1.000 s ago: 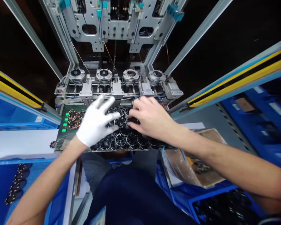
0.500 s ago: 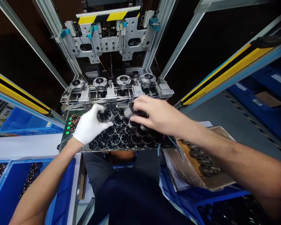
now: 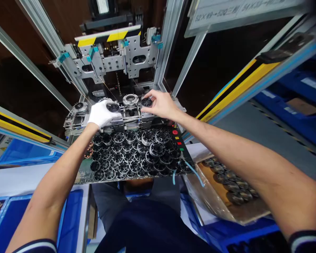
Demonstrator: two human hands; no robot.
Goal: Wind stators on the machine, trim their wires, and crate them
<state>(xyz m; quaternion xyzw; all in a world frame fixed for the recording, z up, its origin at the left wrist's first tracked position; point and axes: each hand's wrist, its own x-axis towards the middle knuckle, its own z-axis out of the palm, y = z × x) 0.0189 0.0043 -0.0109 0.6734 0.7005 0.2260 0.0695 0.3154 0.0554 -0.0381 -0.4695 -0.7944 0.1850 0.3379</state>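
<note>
White-gloved, my left hand (image 3: 101, 113) grips a black slotted motor stator core (image 3: 113, 107) in front of the machine's left-middle holder. My bare right hand (image 3: 162, 104) pinches a second stator core (image 3: 146, 102) by its rim, close to the right end of the row of holders. Between the two hands stands a round metal holder (image 3: 131, 99) with an open ring on top. Another holder (image 3: 79, 106) at the far left carries a dark core. Below the hands, many black-and-silver stator cores (image 3: 124, 166) stand packed on the green-black table, some stacked at the right.
Thin wires run down from the machine's upper metal plate (image 3: 134, 52). Blue-handled pliers (image 3: 191, 168) lie at the table's right edge beside red and green buttons (image 3: 179, 143). A cardboard box (image 3: 200, 188) of cores is at the right, with blue bins (image 3: 15, 214) at the left.
Both hands have moved forward from above the packed cores to the row of holders, each carrying a core. The view has shifted, and a sign now shows at the top right.
</note>
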